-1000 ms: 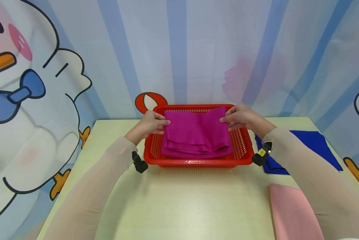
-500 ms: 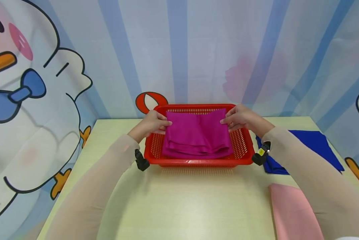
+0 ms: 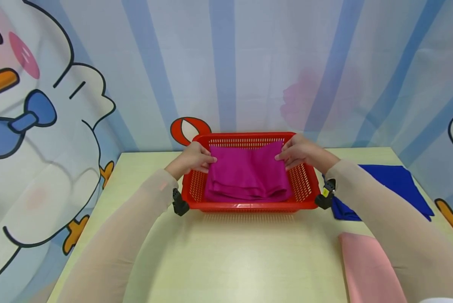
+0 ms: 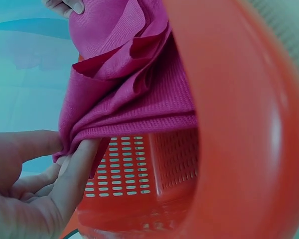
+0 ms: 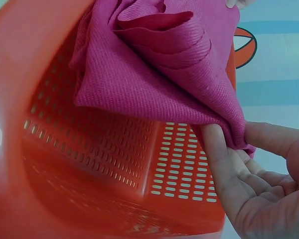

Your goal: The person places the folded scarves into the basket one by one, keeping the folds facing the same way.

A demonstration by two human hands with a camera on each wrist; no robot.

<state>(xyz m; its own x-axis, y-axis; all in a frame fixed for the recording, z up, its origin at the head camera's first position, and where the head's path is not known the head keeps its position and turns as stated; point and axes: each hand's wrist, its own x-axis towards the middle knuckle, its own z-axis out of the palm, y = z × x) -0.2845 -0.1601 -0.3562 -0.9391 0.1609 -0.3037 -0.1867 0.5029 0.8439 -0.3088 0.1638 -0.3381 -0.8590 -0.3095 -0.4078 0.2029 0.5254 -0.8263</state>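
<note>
A folded magenta cloth [image 3: 245, 172] lies within the red plastic basket [image 3: 249, 205], its far corners raised between my two hands. My left hand [image 3: 194, 158] pinches the far left corner between thumb and fingers. On the opposite side, my right hand [image 3: 297, 152] pinches the far right corner. Both wrist views show the layered folds of the cloth hanging into the basket, above its slotted walls. In the left wrist view the thumb and fingers [image 4: 74, 174] close on the bunched edge; in the right wrist view the fingers [image 5: 224, 164] do likewise.
A blue folded cloth [image 3: 397, 183] lies right of the basket, partly under my right forearm. Nearer me is a pink folded cloth [image 3: 366, 265]. The pale table [image 3: 245, 256] ends at a printed curtain [image 3: 257, 75] behind the basket. Something white shows at the bottom right edge.
Both hands have lowered slightly with the magenta cloth, its top edge now deeper in the basket. My right hand has shifted a little to the left. The basket stays in place.
</note>
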